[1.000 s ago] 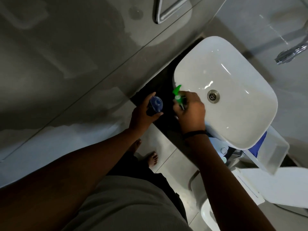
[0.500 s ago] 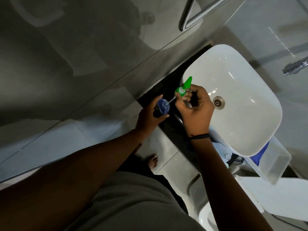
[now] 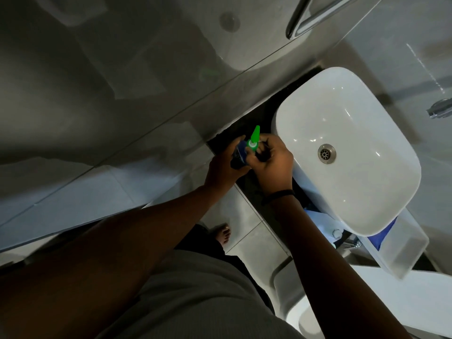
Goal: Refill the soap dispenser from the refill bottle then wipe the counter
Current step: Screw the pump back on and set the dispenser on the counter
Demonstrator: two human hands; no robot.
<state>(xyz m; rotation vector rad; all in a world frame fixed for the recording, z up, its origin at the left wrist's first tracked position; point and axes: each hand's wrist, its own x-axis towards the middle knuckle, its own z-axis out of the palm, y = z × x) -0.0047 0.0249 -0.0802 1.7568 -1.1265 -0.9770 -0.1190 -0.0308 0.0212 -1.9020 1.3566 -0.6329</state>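
A small dark-blue soap dispenser bottle (image 3: pixel 239 152) stands on the black counter (image 3: pixel 259 118) left of the white basin. My left hand (image 3: pixel 223 168) grips its body. My right hand (image 3: pixel 271 163) holds the green pump head (image 3: pixel 253 140) right over the bottle's mouth, nozzle pointing up and away. The pump's tube is hidden. No refill bottle can be made out here.
The white basin (image 3: pixel 381 192) with its metal drain (image 3: pixel 326 153) fills the right. A tap (image 3: pixel 440 108) juts from the right wall. A clear tray (image 3: pixel 401 250) with something blue sits under the basin. A toilet (image 3: pixel 367 297) stands bottom right. Grey tiled walls surround.
My right hand has brought the green pump head left, from beside the bottle to over its mouth. My left hand keeps its grip on the bottle.
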